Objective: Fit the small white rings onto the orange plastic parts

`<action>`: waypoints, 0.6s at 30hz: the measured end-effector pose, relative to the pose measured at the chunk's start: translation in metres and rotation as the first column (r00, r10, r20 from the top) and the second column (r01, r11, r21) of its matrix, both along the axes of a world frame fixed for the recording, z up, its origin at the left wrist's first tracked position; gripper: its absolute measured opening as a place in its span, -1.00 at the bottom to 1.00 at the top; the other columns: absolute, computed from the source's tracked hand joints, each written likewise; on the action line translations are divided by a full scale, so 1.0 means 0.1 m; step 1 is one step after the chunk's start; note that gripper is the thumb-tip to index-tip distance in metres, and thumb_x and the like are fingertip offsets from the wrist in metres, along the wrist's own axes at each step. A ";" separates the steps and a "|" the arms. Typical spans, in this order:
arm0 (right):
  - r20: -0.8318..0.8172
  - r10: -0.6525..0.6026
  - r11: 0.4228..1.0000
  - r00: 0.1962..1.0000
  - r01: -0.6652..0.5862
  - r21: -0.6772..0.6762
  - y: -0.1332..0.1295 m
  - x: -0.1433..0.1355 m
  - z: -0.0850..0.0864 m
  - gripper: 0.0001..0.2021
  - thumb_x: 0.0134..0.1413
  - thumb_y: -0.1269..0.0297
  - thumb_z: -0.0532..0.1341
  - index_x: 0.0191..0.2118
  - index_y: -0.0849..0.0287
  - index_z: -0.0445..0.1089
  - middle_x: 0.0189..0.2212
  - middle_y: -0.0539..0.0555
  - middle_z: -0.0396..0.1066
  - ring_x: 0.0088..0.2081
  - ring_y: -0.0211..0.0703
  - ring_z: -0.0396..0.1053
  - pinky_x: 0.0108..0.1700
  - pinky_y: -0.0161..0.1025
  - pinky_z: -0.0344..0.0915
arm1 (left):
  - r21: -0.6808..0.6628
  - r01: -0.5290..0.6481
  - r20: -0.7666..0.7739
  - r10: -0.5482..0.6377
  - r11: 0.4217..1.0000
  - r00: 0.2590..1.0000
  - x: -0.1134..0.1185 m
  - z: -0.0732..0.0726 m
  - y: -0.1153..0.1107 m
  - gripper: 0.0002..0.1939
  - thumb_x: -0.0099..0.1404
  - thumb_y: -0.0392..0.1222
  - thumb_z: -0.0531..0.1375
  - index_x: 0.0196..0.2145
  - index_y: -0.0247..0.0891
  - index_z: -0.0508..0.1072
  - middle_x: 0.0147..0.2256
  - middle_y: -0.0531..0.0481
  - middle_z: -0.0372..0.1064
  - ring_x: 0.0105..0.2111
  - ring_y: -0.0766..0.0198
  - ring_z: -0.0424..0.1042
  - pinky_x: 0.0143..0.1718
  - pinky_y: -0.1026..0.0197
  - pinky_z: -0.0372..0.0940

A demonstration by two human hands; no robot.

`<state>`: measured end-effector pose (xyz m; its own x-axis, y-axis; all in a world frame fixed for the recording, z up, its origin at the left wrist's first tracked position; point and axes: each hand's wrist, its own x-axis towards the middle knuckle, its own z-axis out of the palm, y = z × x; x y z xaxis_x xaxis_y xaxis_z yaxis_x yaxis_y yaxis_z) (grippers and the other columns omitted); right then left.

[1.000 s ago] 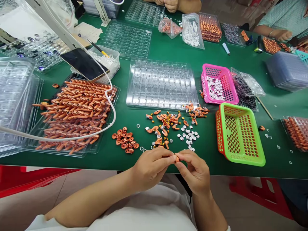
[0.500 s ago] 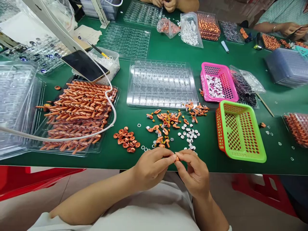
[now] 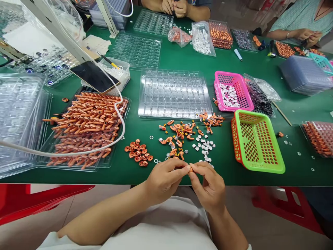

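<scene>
My left hand (image 3: 164,180) and my right hand (image 3: 210,185) meet at the table's front edge, fingertips pinched together on one small orange part (image 3: 191,169). Most of that part is hidden by the fingers. Just beyond them lies a loose pile of curved orange pieces (image 3: 179,133), some with gold-coloured and silvery bits. Small white round caps (image 3: 205,146) are scattered right of the pile. Off to its left sits a cluster of orange cup-shaped pieces (image 3: 138,152), with a few white rings (image 3: 156,160) beside it.
A clear moulded tray (image 3: 175,93) lies behind the pile. To the right stand a pink basket (image 3: 234,91) of white pieces and a green basket (image 3: 258,142). At left, a white cable (image 3: 124,121) hangs across stacked orange parts (image 3: 85,114) below a phone (image 3: 95,77). Two people work opposite.
The camera view has shifted slightly. Both hands stay pinched on the small orange part, almost in place. Across the table, a co-worker's hands have moved a little.
</scene>
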<state>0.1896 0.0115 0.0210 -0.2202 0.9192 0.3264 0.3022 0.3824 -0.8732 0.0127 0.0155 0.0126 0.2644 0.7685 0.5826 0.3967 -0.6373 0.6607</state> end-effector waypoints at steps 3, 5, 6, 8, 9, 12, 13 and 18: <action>0.035 -0.030 0.999 0.999 0.028 0.035 0.02 -0.01 0.01 -0.71 0.11 0.57 0.23 -0.10 0.08 0.43 -0.28 0.10 0.48 -0.24 -0.11 0.46 -0.26 -0.18 0.44 | -0.018 -0.065 -0.034 0.064 0.998 0.997 -0.01 0.01 0.03 -0.76 0.32 -0.42 0.16 -0.09 -0.23 0.49 -0.24 -0.12 0.46 -0.32 0.31 0.49 -0.35 0.30 0.42; 0.065 -0.052 0.997 0.997 0.047 0.065 0.04 -0.01 0.02 -0.75 0.11 0.56 0.23 -0.13 0.10 0.43 -0.29 0.10 0.48 -0.24 -0.11 0.46 -0.27 -0.19 0.45 | -0.019 -0.111 -0.068 0.110 0.994 0.992 -0.01 0.03 0.05 -0.77 0.32 -0.39 0.19 -0.11 -0.18 0.51 -0.30 -0.06 0.43 -0.36 0.34 0.45 -0.39 0.31 0.39; 0.078 -0.061 0.995 0.995 0.055 0.080 0.05 -0.01 0.03 -0.76 0.12 0.56 0.23 -0.14 0.11 0.43 -0.30 0.10 0.48 -0.24 -0.11 0.46 -0.27 -0.20 0.45 | -0.015 -0.121 -0.073 0.120 0.993 0.990 -0.01 0.03 0.07 -0.76 0.31 -0.38 0.19 -0.11 -0.16 0.52 -0.34 -0.03 0.43 -0.38 0.35 0.43 -0.40 0.32 0.38; 0.092 -0.076 0.992 0.993 0.065 0.110 0.07 -0.02 0.05 -0.78 0.12 0.56 0.22 -0.15 0.14 0.43 -0.31 0.09 0.47 -0.26 -0.14 0.46 -0.28 -0.22 0.44 | -0.002 -0.100 -0.053 0.100 0.995 0.994 0.00 0.05 0.10 -0.74 0.30 -0.39 0.20 -0.10 -0.15 0.52 -0.40 -0.01 0.45 -0.41 0.34 0.42 -0.39 0.29 0.37; 0.096 -0.082 0.990 0.992 0.070 0.121 0.08 -0.02 0.06 -0.78 0.12 0.57 0.22 -0.16 0.15 0.43 -0.32 0.09 0.47 -0.27 -0.15 0.46 -0.28 -0.22 0.44 | 0.001 -0.075 -0.033 0.075 0.997 0.997 0.01 0.05 0.12 -0.74 0.30 -0.40 0.21 -0.09 -0.17 0.51 -0.41 -0.01 0.48 -0.41 0.32 0.43 -0.38 0.27 0.38; 0.111 -0.091 0.987 0.990 0.075 0.142 0.09 -0.03 0.07 -0.80 0.12 0.58 0.22 -0.17 0.18 0.43 -0.33 0.10 0.47 -0.28 -0.15 0.45 -0.27 -0.23 0.43 | -0.024 -0.017 0.049 0.018 1.000 0.999 0.05 0.04 0.13 -0.74 0.29 -0.42 0.21 -0.09 -0.21 0.52 -0.41 -0.04 0.56 -0.41 0.30 0.48 -0.33 0.23 0.40; 0.116 -0.093 0.986 0.989 0.075 0.151 0.09 -0.03 0.07 -0.80 0.13 0.58 0.21 -0.17 0.18 0.42 -0.33 0.11 0.47 -0.28 -0.15 0.45 -0.27 -0.22 0.44 | -0.057 -0.016 0.077 0.021 0.998 0.997 0.07 0.04 0.13 -0.75 0.29 -0.42 0.21 -0.11 -0.22 0.53 -0.40 -0.05 0.57 -0.41 0.29 0.50 -0.32 0.23 0.41; 0.160 -0.119 0.968 0.980 0.078 0.240 0.10 -0.01 0.02 -0.75 0.12 0.60 0.22 -0.11 0.20 0.41 -0.31 0.14 0.46 -0.27 -0.14 0.45 -0.25 -0.19 0.46 | -0.515 0.072 0.241 0.064 0.854 0.968 0.10 0.12 0.10 -0.79 0.29 -0.35 0.21 -0.18 -0.24 0.62 -0.27 -0.10 0.62 -0.28 0.21 0.57 -0.16 0.19 0.44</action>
